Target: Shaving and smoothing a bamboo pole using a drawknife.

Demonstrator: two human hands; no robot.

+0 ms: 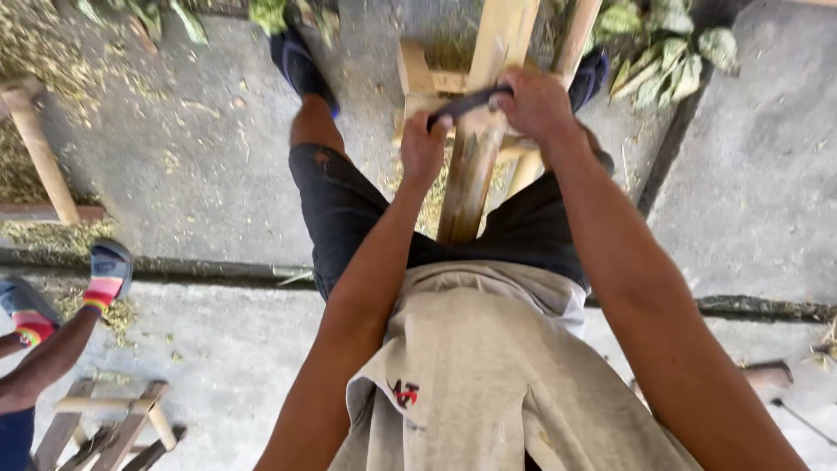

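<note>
— What's closest to the lens?
— A grey shirt bearing a small red and black mark low on its front.
— And the hands?
— The left hand and right hand are each clenched round an end of a dark curved blade, laid across a bamboo strip on a wooden frame standing on the concrete floor.

An outdoor yard workshop for woodwork

Rough concrete floor strewn with shavings and green leaves; a split length of pale wood rests on a crude wooden stand, another wooden frame stands nearby, and a wooden-handled tool lies at the edge.
</note>
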